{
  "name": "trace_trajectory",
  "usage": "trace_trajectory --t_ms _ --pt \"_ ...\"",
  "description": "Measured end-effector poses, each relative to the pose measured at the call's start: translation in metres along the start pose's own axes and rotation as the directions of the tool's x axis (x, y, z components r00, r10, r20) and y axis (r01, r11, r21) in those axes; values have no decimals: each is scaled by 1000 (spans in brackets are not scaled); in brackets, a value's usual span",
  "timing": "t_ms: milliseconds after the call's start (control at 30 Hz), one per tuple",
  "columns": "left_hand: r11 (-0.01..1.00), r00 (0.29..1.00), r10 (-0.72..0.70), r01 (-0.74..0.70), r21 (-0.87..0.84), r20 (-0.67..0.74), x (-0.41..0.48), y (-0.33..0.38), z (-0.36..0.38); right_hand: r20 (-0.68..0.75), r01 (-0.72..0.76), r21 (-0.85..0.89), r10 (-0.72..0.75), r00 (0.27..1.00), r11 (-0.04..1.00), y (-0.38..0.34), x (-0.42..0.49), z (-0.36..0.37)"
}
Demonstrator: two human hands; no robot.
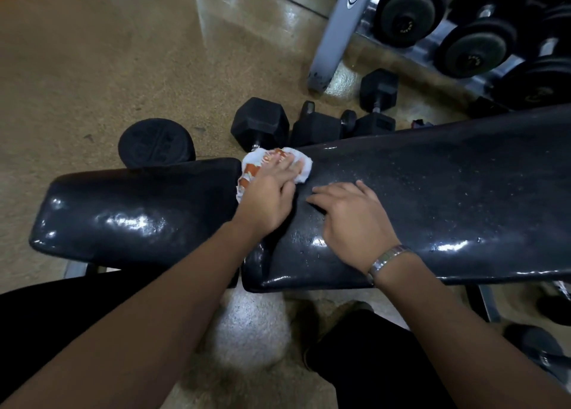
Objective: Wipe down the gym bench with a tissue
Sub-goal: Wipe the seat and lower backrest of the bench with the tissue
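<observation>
A black padded gym bench [432, 198] runs across the view, its seat pad [139, 211] on the left and its longer back pad on the right, wet and shiny. A white tissue with orange print [256, 161] lies at the far edge over the gap between the pads. My left hand [272, 198] presses flat on the tissue with straight fingers. My right hand [352, 214] rests flat on the back pad just right of it, fingers spread, holding nothing. A metal watch band sits on the right wrist.
Black hex dumbbells [262, 121] and a round weight [156, 144] lie on the tan floor just beyond the bench. A grey dumbbell rack [336, 35] with round dumbbells stands at the back right. My legs and shoe [340, 325] are under the near edge.
</observation>
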State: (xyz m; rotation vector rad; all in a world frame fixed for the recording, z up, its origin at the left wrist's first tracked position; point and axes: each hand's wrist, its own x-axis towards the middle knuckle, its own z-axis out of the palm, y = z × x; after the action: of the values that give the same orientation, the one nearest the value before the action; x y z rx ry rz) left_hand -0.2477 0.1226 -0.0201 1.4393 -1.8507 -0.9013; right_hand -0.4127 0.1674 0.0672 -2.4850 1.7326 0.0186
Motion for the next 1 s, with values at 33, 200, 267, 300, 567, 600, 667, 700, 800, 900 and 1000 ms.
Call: trace_trajectory --t_ms 33,200,267,300,567,600,667,700,800,900,1000 --pt "998 998 62 -61 -10 25 -15 3 2 12 4 23 -5 1000 1000 3 1 -3" --pt "986 991 125 -129 107 42 -33 -26 -22 -143 -9 -118 -8 990 993 21 -2 -15" --pt "994 999 21 -16 107 -46 -15 -17 -13 -133 -66 -228 36 990 971 26 -6 -23" --pt "994 996 -44 51 92 -75 -12 -4 -4 -119 -100 -260 71 990 961 29 -8 -28" --pt "985 992 125 -127 -120 -25 -28 0 -3 110 -139 -329 184 977 934 38 -15 -41" --pt "985 995 51 -65 -160 -88 -17 -1 -2 118 -135 -332 183 976 934 36 -14 -41" --pt "982 986 -50 20 -188 -160 -8 14 6 123 -147 -323 196 973 935 36 -14 -40" --pt "985 986 -29 0 -172 -162 -12 21 10 125 -151 -317 199 972 936 36 -15 -40" --pt "982 983 168 -173 -71 -77 -39 7 7 125 -137 -312 184 975 940 38 -17 -39" --pt "994 988 106 -110 -27 -116 -28 -21 -8 140 -132 -319 185 973 938 38 -17 -39" --pt "999 987 -13 6 -47 -161 -23 1 8 155 -131 -337 192 969 933 37 -16 -39"
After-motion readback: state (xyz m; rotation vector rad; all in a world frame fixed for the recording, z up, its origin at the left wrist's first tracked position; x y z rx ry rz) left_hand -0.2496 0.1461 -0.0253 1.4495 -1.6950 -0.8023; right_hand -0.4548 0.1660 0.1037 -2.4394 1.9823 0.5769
